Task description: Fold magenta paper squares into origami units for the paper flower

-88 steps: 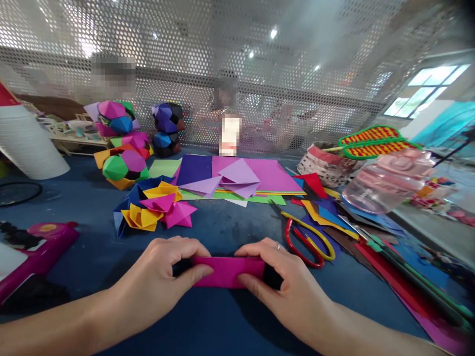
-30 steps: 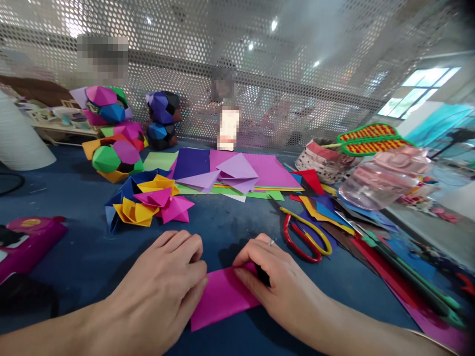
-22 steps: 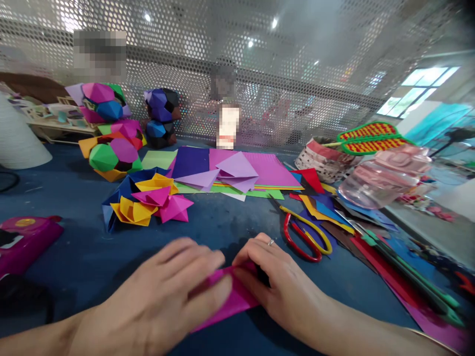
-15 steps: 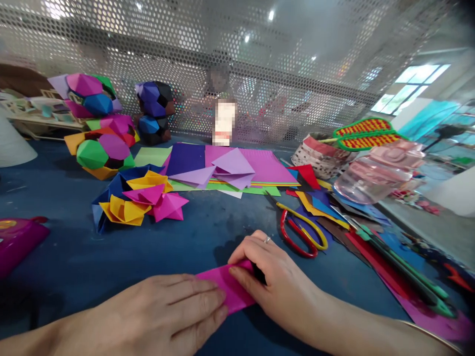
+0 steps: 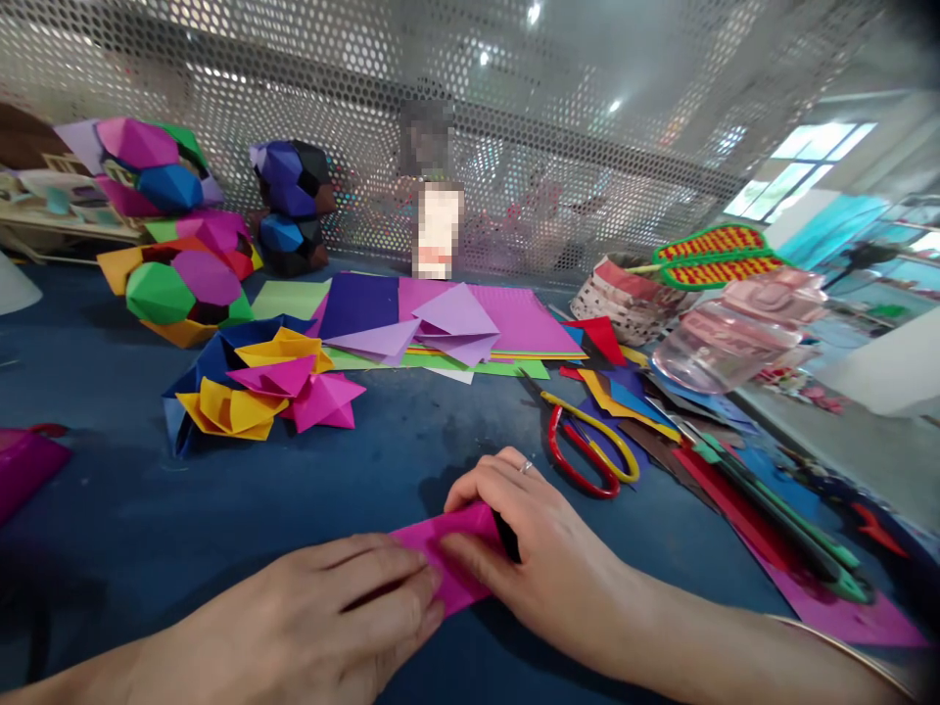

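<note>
A folded strip of magenta paper (image 5: 470, 548) is between my two hands, low over the blue table. My left hand (image 5: 323, 617) covers its left end, fingers bent and pressed onto it; the thumb is hidden. My right hand (image 5: 521, 539), wearing a ring, grips the other end, thumb on the near face and fingers curled behind. Just beyond my right hand lie scissors (image 5: 587, 450) with one red and one yellow handle loop. Folded yellow (image 5: 231, 406) and magenta paper pieces (image 5: 330, 399) sit together with a dark blue folded piece (image 5: 180, 421) on the left.
Stacked coloured paper balls (image 5: 187, 284) stand at the back left. Paper sheets (image 5: 514, 323) lie at the back centre before a perforated metal screen (image 5: 352, 59). On the right are a clear pink bottle (image 5: 734, 338), a fabric basket (image 5: 621, 299), paper scraps and a green-black cutter (image 5: 793, 519).
My left fingers have bent more and lifted slightly at the knuckles. My right thumb has slid left across the magenta paper. The whole view has shifted a little.
</note>
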`<state>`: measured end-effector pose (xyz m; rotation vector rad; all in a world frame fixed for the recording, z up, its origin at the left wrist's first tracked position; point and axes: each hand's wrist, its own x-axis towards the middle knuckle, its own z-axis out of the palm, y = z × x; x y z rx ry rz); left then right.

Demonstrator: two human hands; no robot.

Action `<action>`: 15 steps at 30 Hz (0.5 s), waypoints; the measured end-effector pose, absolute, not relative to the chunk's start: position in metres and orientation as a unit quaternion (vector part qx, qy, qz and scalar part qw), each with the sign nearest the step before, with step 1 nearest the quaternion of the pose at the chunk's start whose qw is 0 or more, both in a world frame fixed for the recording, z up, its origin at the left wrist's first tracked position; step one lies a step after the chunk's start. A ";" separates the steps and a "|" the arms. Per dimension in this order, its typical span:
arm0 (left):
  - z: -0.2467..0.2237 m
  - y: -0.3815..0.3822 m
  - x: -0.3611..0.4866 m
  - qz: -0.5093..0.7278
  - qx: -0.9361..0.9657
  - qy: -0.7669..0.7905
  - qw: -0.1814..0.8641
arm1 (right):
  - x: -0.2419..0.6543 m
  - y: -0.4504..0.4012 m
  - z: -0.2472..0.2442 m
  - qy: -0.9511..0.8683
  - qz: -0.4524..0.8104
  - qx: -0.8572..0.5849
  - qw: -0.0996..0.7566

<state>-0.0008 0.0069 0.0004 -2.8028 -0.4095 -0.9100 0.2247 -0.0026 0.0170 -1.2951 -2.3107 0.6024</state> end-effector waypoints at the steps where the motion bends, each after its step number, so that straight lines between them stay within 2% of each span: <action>1: 0.000 0.006 -0.001 -0.303 -0.938 -0.147 0.083 | 0.224 -0.005 0.019 -0.829 0.220 -0.472 0.203; 8: -0.014 0.003 -0.008 -0.274 -0.945 -0.157 0.084 | 0.227 -0.015 0.022 -0.840 0.205 -0.470 0.176; 15: -0.030 0.003 -0.015 -0.297 -0.943 -0.134 0.069 | 0.235 -0.012 0.018 -0.850 0.198 -0.462 0.158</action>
